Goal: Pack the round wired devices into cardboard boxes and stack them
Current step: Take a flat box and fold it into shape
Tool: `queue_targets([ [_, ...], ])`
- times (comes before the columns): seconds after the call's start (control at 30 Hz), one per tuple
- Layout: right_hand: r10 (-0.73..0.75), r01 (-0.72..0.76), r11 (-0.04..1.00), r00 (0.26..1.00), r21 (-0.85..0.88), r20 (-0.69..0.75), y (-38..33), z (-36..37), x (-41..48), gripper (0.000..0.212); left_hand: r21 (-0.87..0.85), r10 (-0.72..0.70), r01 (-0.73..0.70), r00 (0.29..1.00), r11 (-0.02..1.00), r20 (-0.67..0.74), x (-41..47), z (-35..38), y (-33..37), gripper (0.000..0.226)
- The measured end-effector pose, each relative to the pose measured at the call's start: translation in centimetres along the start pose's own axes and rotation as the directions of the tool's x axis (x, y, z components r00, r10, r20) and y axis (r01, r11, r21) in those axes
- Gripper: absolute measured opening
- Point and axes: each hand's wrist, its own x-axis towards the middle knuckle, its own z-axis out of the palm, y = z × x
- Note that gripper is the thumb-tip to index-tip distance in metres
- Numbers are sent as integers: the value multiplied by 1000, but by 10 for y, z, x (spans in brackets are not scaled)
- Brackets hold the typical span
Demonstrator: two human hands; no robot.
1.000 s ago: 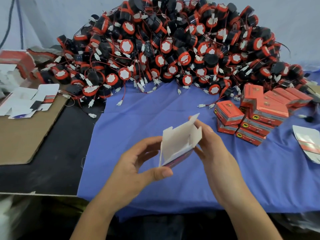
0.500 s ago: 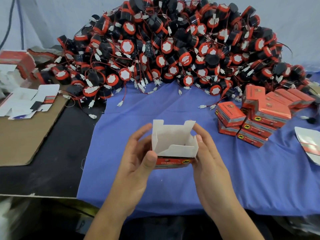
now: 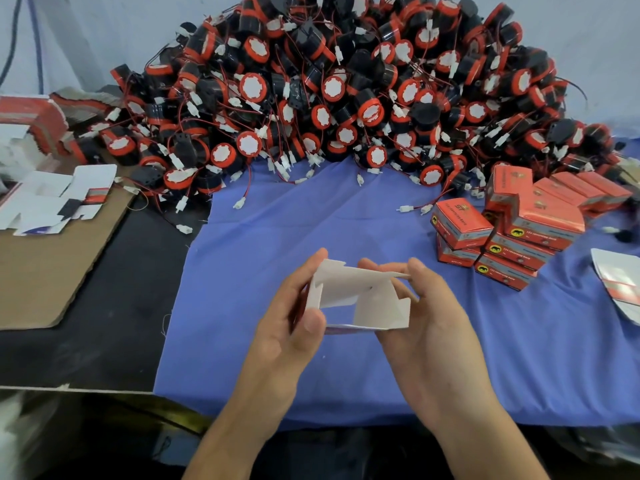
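**Box opened out, nothing in it yet**

The cardboard box (image 3: 367,299) is in the air between my two grips, low over the blue cloth (image 3: 311,220) at the near side of the counter (image 3: 114,306). A second ago it was a flat blank folded on itself. Half a second ago it stood square with its flaps up. Now I have tipped it so its open mouth faces me, and I can see cloth through it, so I judge the far end is not closed yet.

My left grip (image 3: 287,327) is curled round the left wall, thumb on the near edge and fingers behind. My right grip (image 3: 433,323) pinches the right side, fingertips on the top flap. Both are closed on the box, and neither holds a device.

So the box is formed but not ready: an end wants tucking before anything goes in. The pile of round wired devices (image 3: 346,98) lies well beyond, at the back of the cloth. The packed boxes (image 3: 512,237) are stacked to my right, and flat blanks (image 3: 52,199) wait on the left
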Motion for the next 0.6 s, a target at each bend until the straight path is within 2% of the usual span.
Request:
queue_targets([
  [0.07,4,-4,999,1000,-44,-3,1,1,1,20,13,-1,2,998,1000,-66,0,5,2,73],
  [0.13,13,-12,996,1000,-86,13,3,3,1,16,17,15,-12,990,1000,-140,0,11,4,65],
  [0.27,40,-39,987,999,-154,2,4,4,-1,38,-15,37,-40,988,999,-153,-3,15,6,52],
  [0.43,35,-24,969,999,-245,41,-1,5,-4,36,-74,8,-18,990,997,-143,-5,12,6,53],
  [0.53,24,-13,953,999,-302,34,-1,8,-5,42,-65,1,-15,976,998,-217,-2,14,6,39],
  [0.6,3,1,947,1000,-320,12,-1,8,-4,46,-26,-1,-4,978,1000,-207,-1,12,5,34],
])
